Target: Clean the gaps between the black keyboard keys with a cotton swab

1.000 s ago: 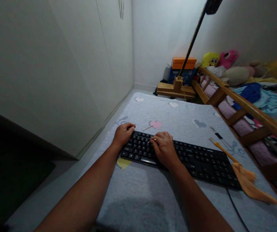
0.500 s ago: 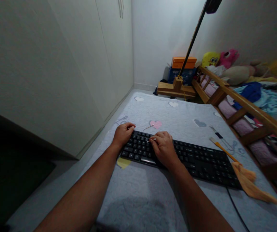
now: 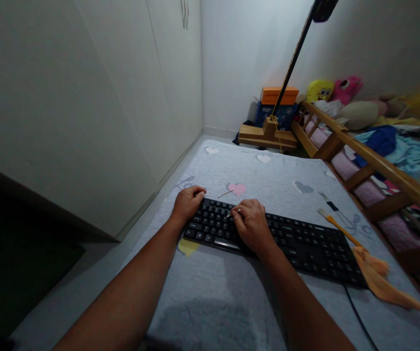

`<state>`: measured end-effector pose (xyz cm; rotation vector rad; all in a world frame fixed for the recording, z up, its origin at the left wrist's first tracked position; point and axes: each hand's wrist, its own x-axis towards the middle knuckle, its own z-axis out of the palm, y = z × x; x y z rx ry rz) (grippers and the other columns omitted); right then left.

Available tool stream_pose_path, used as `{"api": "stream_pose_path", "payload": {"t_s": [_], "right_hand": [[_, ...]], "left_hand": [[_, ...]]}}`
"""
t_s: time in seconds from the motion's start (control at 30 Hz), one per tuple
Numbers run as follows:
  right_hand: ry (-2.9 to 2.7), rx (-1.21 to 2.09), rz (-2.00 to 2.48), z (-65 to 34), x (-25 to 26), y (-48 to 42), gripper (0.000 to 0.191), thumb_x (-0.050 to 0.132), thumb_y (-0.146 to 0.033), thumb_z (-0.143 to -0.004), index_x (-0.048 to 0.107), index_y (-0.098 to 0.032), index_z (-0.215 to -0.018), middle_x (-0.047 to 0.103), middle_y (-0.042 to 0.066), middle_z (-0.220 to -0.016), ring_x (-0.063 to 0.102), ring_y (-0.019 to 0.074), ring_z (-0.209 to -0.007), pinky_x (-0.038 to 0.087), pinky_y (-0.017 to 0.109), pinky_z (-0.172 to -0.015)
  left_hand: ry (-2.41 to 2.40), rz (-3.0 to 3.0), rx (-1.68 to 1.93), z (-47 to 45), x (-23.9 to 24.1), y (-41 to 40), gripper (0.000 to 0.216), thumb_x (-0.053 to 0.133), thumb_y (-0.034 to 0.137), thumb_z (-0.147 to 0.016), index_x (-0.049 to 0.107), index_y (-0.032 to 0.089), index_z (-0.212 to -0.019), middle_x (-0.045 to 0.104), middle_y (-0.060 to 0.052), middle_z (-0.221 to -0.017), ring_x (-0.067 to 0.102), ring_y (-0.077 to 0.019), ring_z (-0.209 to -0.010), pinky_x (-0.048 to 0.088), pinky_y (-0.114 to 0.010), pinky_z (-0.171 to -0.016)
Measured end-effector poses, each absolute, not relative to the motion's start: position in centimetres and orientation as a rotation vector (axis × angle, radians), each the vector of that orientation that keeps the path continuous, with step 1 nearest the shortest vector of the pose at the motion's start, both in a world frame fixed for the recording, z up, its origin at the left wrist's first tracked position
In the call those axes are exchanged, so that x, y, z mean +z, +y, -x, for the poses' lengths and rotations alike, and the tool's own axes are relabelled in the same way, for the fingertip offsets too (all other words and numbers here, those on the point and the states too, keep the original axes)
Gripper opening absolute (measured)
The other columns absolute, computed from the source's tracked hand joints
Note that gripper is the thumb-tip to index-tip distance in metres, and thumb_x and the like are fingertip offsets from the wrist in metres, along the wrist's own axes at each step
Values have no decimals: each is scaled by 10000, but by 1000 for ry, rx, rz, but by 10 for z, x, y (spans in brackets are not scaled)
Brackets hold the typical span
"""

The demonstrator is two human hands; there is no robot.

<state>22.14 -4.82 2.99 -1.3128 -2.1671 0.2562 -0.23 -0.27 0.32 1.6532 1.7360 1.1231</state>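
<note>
A black keyboard (image 3: 305,246) lies across the cloth-covered surface, its cable running toward me at the right. My left hand (image 3: 188,202) is closed on the keyboard's far left corner, some of its fingers out of sight. Over the keys left of the middle is my right hand (image 3: 251,222), pinching a thin white cotton swab (image 3: 238,211) whose lower end points down among the keys. Just beyond the keyboard a second cotton swab (image 3: 225,193) rests on the cloth, partly over a pink heart.
Right of the keyboard are an orange-handled brush (image 3: 337,226), a tool with a black band (image 3: 331,205) and an orange cloth (image 3: 376,278). A wooden bed rail (image 3: 389,163) borders the right side, a white cabinet (image 3: 122,97) the left. Behind stands a wooden base (image 3: 268,132) with a slanted pole.
My right hand has shifted slightly to the right along the keys with the cotton swab. The left hand stays on the keyboard's corner.
</note>
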Motion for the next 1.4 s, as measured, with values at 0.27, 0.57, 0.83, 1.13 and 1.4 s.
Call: {"api": "stream_pose_path", "payload": {"t_s": [0.27,0.57,0.83,1.13,1.4], "right_hand": [[-2168,243,1311,-222,30,-48,207,542,-185,-940,690,-204,-796,672,57,-861,525,227,-922,343,388,-894],[-2181,265,1285,-216,30,-50,192,559,-208,-957,728,-223,-866,695,53,-893,529,235,-954,342,405,-916],[-2197,301,1268,-212,32,-52,208,550,-203,-963,740,-231,-882,706,50,-909,529,235,-958,339,422,-928],[-2211,346,1244,-211,35,-56,193,576,-177,-931,710,-205,-795,694,42,-866,537,224,-946,341,408,-919],[-2179,309,1256,-211,32,-53,171,581,-179,-943,732,-209,-868,704,45,-904,535,235,-956,344,416,-923]], "left_hand": [[1728,-1652,1126,3,3,-2,255,543,319,-799,752,189,-864,775,-61,-927,692,-236,-898,508,-347,-886],[1724,-1655,1133,3,1,-1,248,547,332,-794,744,194,-852,775,-56,-928,690,-234,-904,508,-348,-886],[1716,-1656,1139,3,3,-2,261,541,337,-795,744,184,-854,775,-68,-929,693,-239,-900,506,-351,-880],[1706,-1649,1142,2,3,-1,256,545,326,-800,746,180,-864,776,-67,-942,694,-235,-897,509,-346,-879],[1721,-1636,1127,2,3,-1,265,543,327,-789,747,177,-866,773,-64,-915,693,-239,-883,510,-350,-859]]}}
